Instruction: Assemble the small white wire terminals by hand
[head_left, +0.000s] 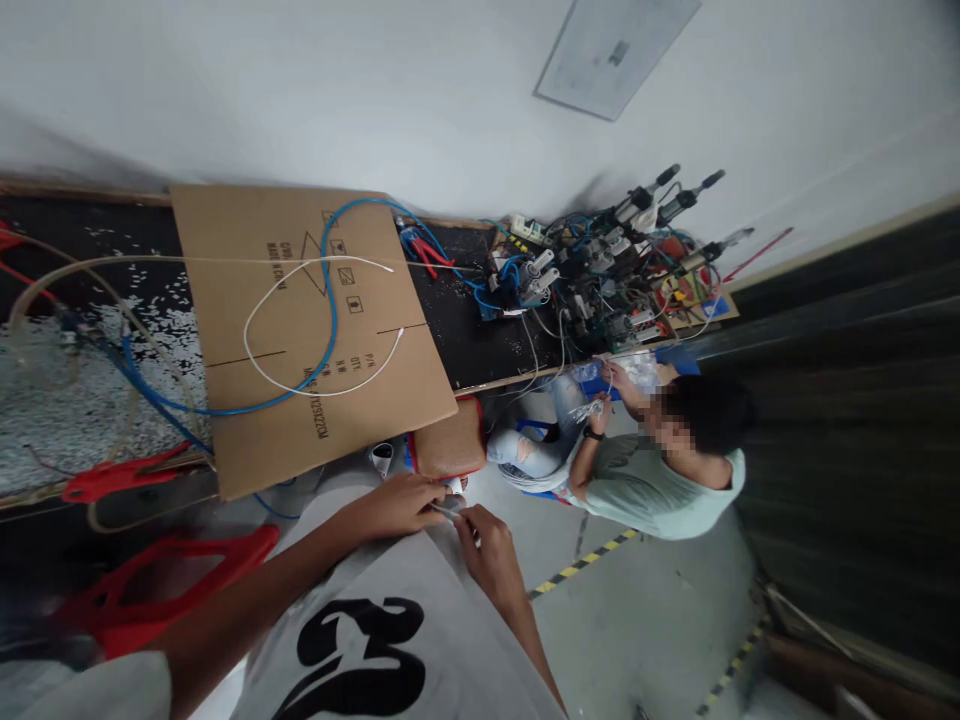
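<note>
My left hand (405,502) and my right hand (489,548) meet close in front of my white printed shirt (390,610). Both are closed in a pinch on a short thin pale tube piece (447,512) that spans between the fingertips. Just beyond the hands stand a brown padded stool seat (448,440) and a small white cup-like object (382,458). The workbench edge, with a flat cardboard sheet (247,230) on it, lies right behind them. A blue tube (328,300) and a white tube (300,385) loop over the cardboard.
A person in a pale green shirt (645,490) sits at the bench to the right, handling small white parts. Pneumatic valves, cylinders and wiring (600,270) crowd the bench there. Red plastic chairs (150,590) stand lower left. White scraps cover the bench (67,390) at left. Striped tape (585,560) marks the floor.
</note>
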